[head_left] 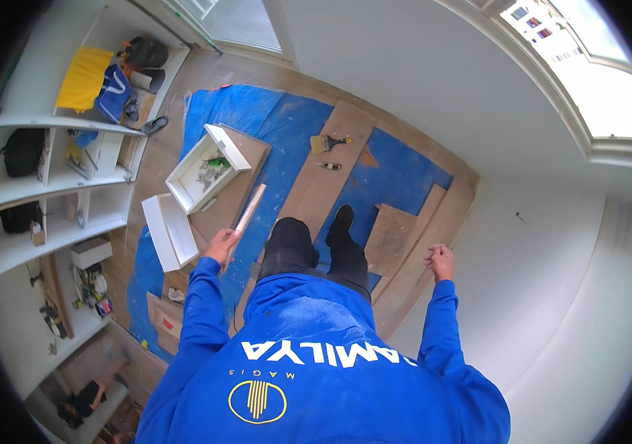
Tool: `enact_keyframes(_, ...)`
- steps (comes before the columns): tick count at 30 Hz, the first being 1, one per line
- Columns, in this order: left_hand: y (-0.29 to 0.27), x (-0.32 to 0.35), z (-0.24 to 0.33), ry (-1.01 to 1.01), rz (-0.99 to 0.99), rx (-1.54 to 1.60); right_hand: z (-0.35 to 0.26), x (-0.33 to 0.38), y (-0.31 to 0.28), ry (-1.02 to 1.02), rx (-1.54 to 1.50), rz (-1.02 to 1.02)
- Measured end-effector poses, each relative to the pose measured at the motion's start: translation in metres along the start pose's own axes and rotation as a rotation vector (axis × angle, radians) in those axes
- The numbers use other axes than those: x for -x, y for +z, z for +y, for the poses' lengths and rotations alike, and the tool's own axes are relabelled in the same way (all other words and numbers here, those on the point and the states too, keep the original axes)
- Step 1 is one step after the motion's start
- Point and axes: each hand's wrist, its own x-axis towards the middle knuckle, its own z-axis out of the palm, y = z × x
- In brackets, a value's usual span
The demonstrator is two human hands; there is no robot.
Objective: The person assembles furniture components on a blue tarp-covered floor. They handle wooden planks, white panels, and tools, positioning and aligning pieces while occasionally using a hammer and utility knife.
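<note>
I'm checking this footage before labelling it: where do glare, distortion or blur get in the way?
Head view: the window is partly blown out to white; head view: the shelves bow near the left rim, with black corners; head view: left hand, strip and right hand show no obvious motion blur, though finger detail is small.

We see a smooth strip (251, 208) that looks wooden, a matt wooden plank (313, 181), creased blue plastic sheeting (290, 118) and a dusty cloth sweatshirt (353, 399).

Head-worn fisheye, facing steeply down, room-wide
</note>
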Motion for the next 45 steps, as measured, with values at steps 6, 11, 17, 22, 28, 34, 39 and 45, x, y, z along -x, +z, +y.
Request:
enact_keyframes(6,0.058,-0.023,-0.054,-0.06,-0.103,0.283,-0.01,0.001,0.032,-0.073,0.384,-0.188)
enact_keyframes(11,0.097,-0.023,-0.079,-0.227,-0.072,0.788,-0.101,0.007,0.086,-0.404,0.516,-0.285)
enact_keyframes(17,0.171,-0.027,-0.092,-0.413,0.09,1.088,-0.192,-0.056,0.132,-0.559,0.705,-0.679)
enact_keyframes(22,0.231,-0.048,-0.047,-0.455,0.227,1.262,-0.243,-0.152,0.19,-1.042,1.181,-0.759)
enact_keyframes(28,0.312,-0.08,-0.028,-0.488,0.328,1.193,-0.284,-0.156,0.229,-0.709,1.12,-0.885)
enact_keyframes(34,0.365,-0.189,-0.093,-0.435,0.552,0.757,-0.231,-0.179,0.346,-0.88,1.114,-0.979)
enact_keyframes(39,0.366,-0.296,-0.169,-0.308,0.573,0.771,-0.17,-0.208,0.49,-1.171,1.085,-1.102)
enact_keyframes(45,0.381,-0.401,-0.204,-0.454,0.684,0.698,-0.129,-0.194,0.597,-1.307,0.946,-1.289)
